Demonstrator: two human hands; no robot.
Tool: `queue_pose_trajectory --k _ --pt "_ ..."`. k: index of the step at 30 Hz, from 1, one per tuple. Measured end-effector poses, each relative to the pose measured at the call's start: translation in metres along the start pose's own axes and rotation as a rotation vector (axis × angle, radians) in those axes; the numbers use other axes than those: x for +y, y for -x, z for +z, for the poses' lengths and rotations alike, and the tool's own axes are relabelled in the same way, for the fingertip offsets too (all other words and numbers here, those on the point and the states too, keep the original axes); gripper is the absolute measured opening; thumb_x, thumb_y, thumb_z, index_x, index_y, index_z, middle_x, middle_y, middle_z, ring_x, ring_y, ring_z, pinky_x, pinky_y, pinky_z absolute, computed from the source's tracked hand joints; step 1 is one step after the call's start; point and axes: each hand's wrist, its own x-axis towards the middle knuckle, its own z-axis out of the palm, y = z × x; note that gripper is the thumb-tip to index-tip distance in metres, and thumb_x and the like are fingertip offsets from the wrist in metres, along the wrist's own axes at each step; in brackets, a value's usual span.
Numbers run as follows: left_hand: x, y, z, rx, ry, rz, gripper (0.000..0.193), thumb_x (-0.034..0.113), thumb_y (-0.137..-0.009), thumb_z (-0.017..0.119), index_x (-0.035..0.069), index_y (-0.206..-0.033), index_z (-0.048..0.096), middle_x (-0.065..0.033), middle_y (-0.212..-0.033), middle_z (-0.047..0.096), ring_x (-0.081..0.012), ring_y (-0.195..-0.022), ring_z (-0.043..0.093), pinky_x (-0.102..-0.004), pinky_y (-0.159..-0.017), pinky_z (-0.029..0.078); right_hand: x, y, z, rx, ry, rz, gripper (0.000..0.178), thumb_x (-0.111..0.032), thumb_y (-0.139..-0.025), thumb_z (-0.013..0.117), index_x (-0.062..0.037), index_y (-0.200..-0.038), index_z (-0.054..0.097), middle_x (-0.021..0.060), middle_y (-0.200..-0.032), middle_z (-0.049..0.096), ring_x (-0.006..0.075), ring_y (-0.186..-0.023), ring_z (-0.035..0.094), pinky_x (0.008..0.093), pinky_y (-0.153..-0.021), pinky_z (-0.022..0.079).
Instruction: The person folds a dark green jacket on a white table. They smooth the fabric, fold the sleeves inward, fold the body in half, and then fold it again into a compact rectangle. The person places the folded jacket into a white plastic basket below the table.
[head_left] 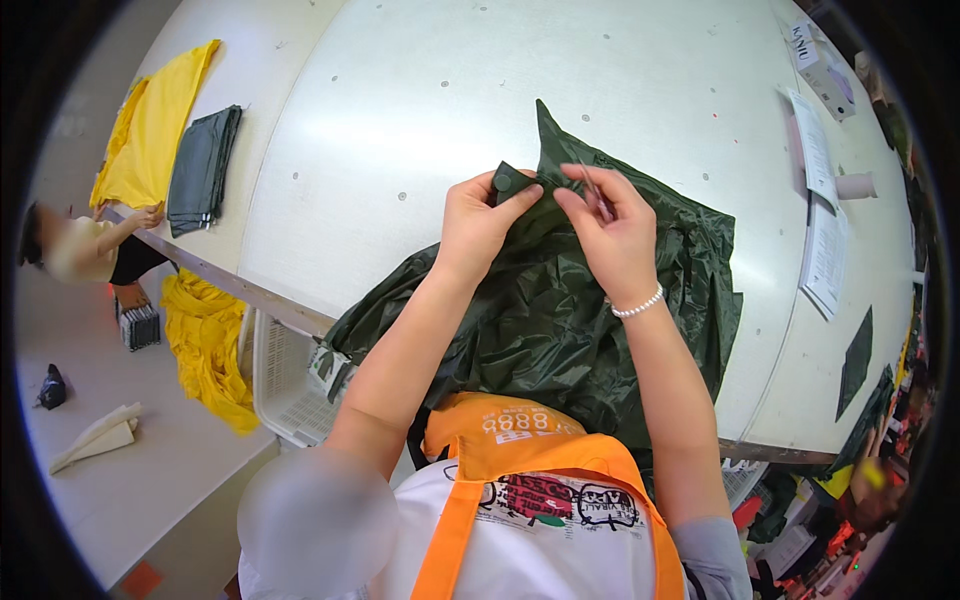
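Observation:
A dark green, shiny fabric piece [540, 310] lies bunched over the table's near edge, with one pointed corner stretching away from me. My left hand [473, 228] pinches a folded edge of it between thumb and fingers; a small round disc shows on the raised flap. Close beside it, my right hand [622, 238] is closed around what looks like a pair of small thread snips [603, 207], partly hidden by the fingers. Its thumb and index finger are near the fabric edge, and whether they touch it is hard to tell.
On the left lie a dark green folded stack [203, 172] and yellow fabric [160, 130], where another person stands. A white basket [285, 375] and a yellow heap [205, 345] are below the table edge. Papers [822, 250] and a box [823, 72] lie at right.

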Motion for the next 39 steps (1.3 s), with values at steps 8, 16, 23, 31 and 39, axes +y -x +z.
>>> queue_pose_trajectory --k 8,16,23,31,39 --pt "0.007 0.013 0.005 -0.015 -0.241 0.222 0.011 0.003 -0.081 0.069 0.0 -0.091 0.069 0.0031 -0.078 0.065 -0.0034 -0.073 0.052 -0.0198 -0.066 0.043 -0.017 -0.001 0.013 0.029 0.184 -0.106 0.012 -0.007 -0.084 0.066 0.0031 -0.087 0.061 0.0052 -0.074 0.056 0.0097 -0.059 0.047 0.0226 -0.055 0.039" --pt "0.017 0.021 0.005 -0.009 -0.101 0.13 0.011 0.002 -0.079 0.069 -0.003 -0.089 0.068 -0.0015 -0.075 0.065 -0.0035 -0.07 0.054 -0.0205 -0.062 0.044 -0.012 -0.005 0.002 0.154 -0.057 0.107 0.015 -0.016 -0.093 0.058 -0.0012 -0.091 0.059 -0.0022 -0.073 0.054 0.0032 -0.063 0.044 0.0192 -0.056 0.038" --pt "0.012 0.018 0.006 0.006 -0.254 0.384 0.009 0.002 -0.08 0.069 0.0 -0.089 0.068 0.0013 -0.076 0.064 -0.0043 -0.07 0.053 -0.0207 -0.063 0.044 -0.02 0.004 0.011 0.04 0.179 -0.11 0.019 -0.006 -0.081 0.07 0.0023 -0.095 0.061 0.0027 -0.075 0.056 0.0077 -0.061 0.046 0.0212 -0.056 0.039" --pt "0.016 0.018 0.002 0.011 -0.112 0.2 0.013 0.002 -0.081 0.069 -0.002 -0.093 0.068 -0.0008 -0.08 0.066 -0.0059 -0.072 0.056 -0.0205 -0.066 0.046 -0.018 0.008 0.01 0.068 0.02 -0.049 0.018 -0.013 -0.091 0.06 0.0 -0.101 0.054 0.0043 -0.088 0.056 0.0087 -0.075 0.051 0.0239 -0.068 0.045" --pt "0.02 0.017 0.0 -0.008 0.03 0.134 0.016 0.003 -0.081 0.069 -0.002 -0.096 0.068 -0.003 -0.083 0.067 -0.0076 -0.074 0.059 -0.0215 -0.067 0.047 -0.011 0.008 0.0 -0.024 0.281 -0.236 0.021 -0.013 -0.087 0.065 -0.0027 -0.104 0.057 0.0081 -0.094 0.058 0.0179 -0.082 0.061 0.0264 -0.072 0.05"
